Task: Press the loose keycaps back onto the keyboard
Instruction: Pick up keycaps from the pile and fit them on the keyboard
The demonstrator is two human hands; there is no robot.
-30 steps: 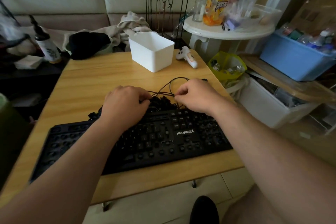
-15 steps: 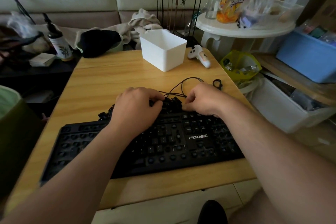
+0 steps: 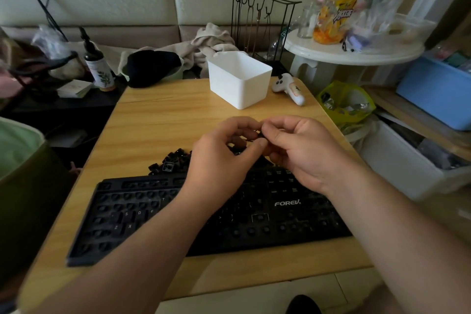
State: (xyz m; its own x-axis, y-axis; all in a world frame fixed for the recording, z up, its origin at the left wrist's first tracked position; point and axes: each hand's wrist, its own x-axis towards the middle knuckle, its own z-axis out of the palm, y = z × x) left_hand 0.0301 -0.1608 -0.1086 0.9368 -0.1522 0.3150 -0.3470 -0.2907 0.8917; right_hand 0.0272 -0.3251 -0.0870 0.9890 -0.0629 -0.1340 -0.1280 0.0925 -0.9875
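"FOREV" is printed in white on the black keyboard (image 3: 288, 203), right of centre. Single white letters, among them S, D, Z and X, are seen on its left half. Slanted lettering is printed on the yellow bottle (image 3: 342, 14) on the round white table (image 3: 356, 52), but it cannot be read.

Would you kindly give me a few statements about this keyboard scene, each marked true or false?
1. Both hands are raised together above the keycap pile. True: the left hand and right hand meet fingertip to fingertip, pinching a small dark piece, probably a keycap.
2. The keyboard has all its keycaps fitted. False: many sockets are bare.
3. The loose keycaps lie on the table beyond the keyboard. True.
4. The white bin lies tipped on its side. False: it stands upright.
5. A white controller lies right of the bin. True.
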